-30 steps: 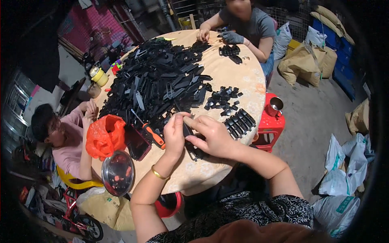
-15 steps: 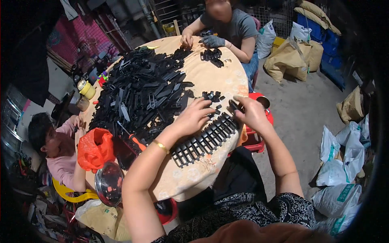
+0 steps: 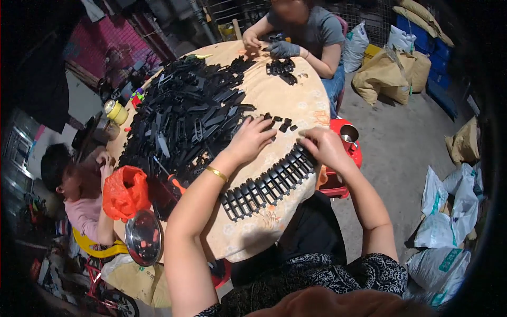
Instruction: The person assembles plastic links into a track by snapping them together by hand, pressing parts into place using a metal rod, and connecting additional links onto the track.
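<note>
A curved row of black slotted plastic pieces [image 3: 266, 185] lies side by side along the near edge of the cloth-covered table [image 3: 237, 232]. At the row's right end, my right hand [image 3: 323, 148] has its fingers closed on the end piece, partly covering it. My left hand [image 3: 251, 140] rests beyond the row, fingers stretched out, with nothing visibly held. Beside its fingertips are several small black pieces [image 3: 285, 125]; any under the palm are hidden. To its left spreads a large heap of black plastic parts [image 3: 185, 111].
A screwdriver [image 3: 177, 183] with an orange handle lies at the heap's near edge. A red plastic bag [image 3: 125, 193] and a metal bowl [image 3: 143, 238] are at left. Two people sit at the table; the far one wears a grey glove [image 3: 284, 49]. A red stool [image 3: 346, 142] holds a metal cup [image 3: 348, 134].
My right hand has brought a dark piece down to the row's right end. My left hand has shifted slightly left and away from the row. The view has moved slightly.
</note>
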{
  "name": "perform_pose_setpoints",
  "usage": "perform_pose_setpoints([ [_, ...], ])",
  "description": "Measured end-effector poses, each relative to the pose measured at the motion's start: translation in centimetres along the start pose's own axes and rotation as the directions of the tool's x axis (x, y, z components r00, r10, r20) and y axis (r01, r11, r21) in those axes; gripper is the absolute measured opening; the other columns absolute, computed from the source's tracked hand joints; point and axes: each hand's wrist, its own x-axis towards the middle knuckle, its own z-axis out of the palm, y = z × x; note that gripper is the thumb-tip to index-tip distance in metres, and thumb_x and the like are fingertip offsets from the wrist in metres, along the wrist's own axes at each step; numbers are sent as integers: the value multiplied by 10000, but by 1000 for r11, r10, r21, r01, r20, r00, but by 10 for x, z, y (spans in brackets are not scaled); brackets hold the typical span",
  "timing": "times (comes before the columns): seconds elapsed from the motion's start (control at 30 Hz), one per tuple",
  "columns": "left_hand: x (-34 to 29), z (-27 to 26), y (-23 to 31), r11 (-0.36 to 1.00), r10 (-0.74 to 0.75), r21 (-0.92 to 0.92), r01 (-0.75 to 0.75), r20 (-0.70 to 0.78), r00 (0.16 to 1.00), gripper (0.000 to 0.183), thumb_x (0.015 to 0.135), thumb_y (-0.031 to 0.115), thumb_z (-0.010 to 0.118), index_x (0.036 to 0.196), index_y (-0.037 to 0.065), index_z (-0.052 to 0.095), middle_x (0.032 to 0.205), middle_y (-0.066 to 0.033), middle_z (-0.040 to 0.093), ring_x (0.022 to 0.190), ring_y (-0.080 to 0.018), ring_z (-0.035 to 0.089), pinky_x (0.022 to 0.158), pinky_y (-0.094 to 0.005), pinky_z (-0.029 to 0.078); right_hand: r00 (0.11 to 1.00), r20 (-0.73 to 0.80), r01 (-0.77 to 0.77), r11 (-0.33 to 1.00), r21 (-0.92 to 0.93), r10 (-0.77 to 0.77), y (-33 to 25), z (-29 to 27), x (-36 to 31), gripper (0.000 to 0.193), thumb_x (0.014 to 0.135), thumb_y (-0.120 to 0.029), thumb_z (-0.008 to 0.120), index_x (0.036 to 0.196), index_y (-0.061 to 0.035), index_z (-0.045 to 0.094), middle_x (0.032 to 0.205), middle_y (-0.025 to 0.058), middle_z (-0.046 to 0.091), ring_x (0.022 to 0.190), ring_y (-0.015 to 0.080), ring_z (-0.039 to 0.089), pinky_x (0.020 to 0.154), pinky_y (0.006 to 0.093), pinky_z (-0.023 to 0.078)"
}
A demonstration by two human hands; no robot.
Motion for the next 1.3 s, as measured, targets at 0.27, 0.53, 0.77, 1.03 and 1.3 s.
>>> perform_pose_setpoints([
  [0.27,-78,-63,32,943,-309,-192,273,-190,932,284,847,175,529,1078,15,564,1114,-153,542,1099,-321,474,945,-370,370,994,112,35,970,-239,-9,27,23,46,220,712,-241,643,734,-23,659,746,182,588,704,341,595,667,417,481],
  [0.53,-181,-61,83,615,-596,-631,473,21,803,374,885,154,465,1204,-41,456,1203,-187,496,1140,-271,469,963,-333,352,986,163,91,914,-396,-27,3,26,60,174,678,-149,599,759,-3,646,733,186,603,701,335,603,681,415,489],
  [0.77,-167,-55,89,565,-593,-664,489,85,800,386,901,180,447,1217,-40,444,1215,-199,486,1156,-292,454,969,-331,347,984,139,86,980,177,-111,-63,11,36,167,688,-75,582,828,4,628,747,184,612,693,312,609,641,364,485],
  [1.03,-158,-47,101,611,-617,-623,488,11,787,349,908,184,426,1169,-41,483,1208,-196,487,1150,-311,451,972,-342,343,957,276,-33,916,401,-86,-77,4,6,226,745,-14,530,958,25,594,801,82,611,710,123,570,640,249,468],
  [1.3,-120,-42,56,685,-272,-681,260,93,958,398,913,221,399,1221,-24,456,1254,-197,470,1184,-310,433,995,-348,328,985,35,126,838,531,-171,-81,8,-29,211,730,5,543,927,12,619,771,104,609,665,152,589,606,258,474],
])
